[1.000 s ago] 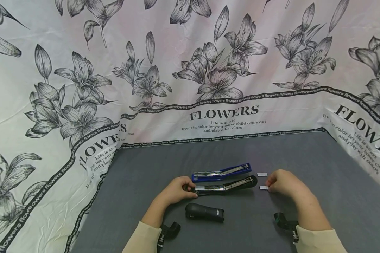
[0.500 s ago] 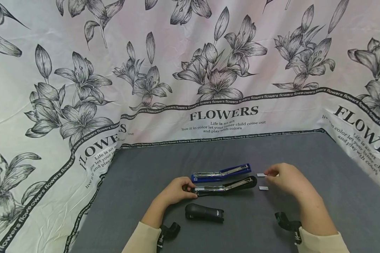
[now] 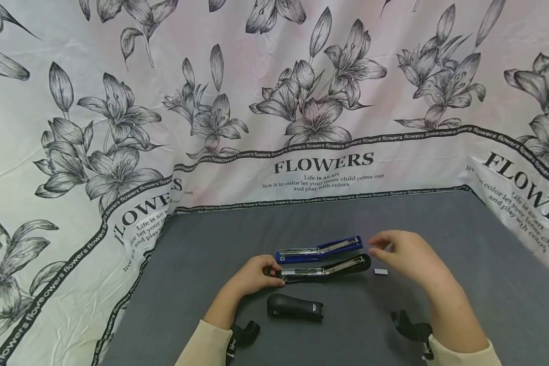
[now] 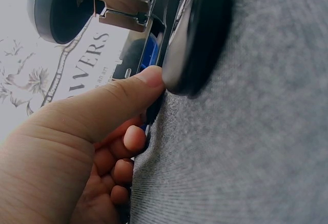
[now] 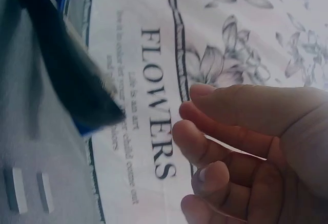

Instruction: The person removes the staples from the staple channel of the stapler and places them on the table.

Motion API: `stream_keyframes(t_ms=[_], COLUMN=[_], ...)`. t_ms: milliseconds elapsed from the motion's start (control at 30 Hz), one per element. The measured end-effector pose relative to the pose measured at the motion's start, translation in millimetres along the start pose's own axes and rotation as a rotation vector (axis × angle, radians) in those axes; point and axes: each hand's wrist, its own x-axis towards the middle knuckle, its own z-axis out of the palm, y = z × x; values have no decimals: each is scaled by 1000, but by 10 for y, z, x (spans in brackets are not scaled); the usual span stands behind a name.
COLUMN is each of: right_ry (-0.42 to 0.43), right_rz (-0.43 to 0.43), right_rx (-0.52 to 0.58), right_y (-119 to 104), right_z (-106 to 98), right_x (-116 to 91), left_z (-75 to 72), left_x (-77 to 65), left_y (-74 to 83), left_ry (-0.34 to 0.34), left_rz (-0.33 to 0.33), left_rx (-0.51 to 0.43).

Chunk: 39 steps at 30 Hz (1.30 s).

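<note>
In the head view, an opened black stapler (image 3: 345,266) lies on the grey cloth. My left hand (image 3: 251,277) pinches its left end between thumb and curled fingers. Just behind it is an opened blue stapler (image 3: 340,246). My right hand (image 3: 409,259) hovers right of both staplers, thumb and fingers apart and relaxed, with nothing between them. Under it lies a small silvery staple strip (image 3: 381,272); the other is hidden by the hand in this view. The right wrist view shows both, a near strip (image 5: 19,190) and a second strip (image 5: 46,192), flat on the cloth.
A closed black stapler (image 3: 295,308) lies in front of the opened ones, between the forearms. The grey cloth (image 3: 210,234) ends at a flower-printed curtain (image 3: 325,173) behind. Each wrist wears a black camera mount, such as the right one (image 3: 412,328).
My right hand has moved back from the near strip to the far one, then lifted slightly left with thumb and fingers parting. My left hand keeps its hold on the black stapler.
</note>
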Motion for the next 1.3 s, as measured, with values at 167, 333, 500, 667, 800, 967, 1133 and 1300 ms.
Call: stream_keyframes(t_ms=[167,333,500,667,800,967,1133,1300], right_ry=[44,112,131,44,-54,-170,-191,-205], right_rz=[-38,-140,-251,-314,-346,-368,-389,-352], right_rx=[40,41,43,67,83,70,-31,1], right_y=[-198,-367,-528,-621,-579,-494,-480,-512], right_z=[71,210,403,706,970,1194,1342,1395], right_x=[33,113,191,283,381,492,492,475], left_z=[-8,-6,-17,-37,-40,-30,-30,-32], left_x=[5,3,-1,-12,-11,1,5,5], left_y=[-11,-6,-3,11,16,3,13,23], left_ry=[-3,-10,-13,-8,-8,-12,-11,-6], left_rz=[-2,1,-10,-10,-7,6,2,-6], left_rx=[-6,-11,-16,-24,-20,-18,-22,-21])
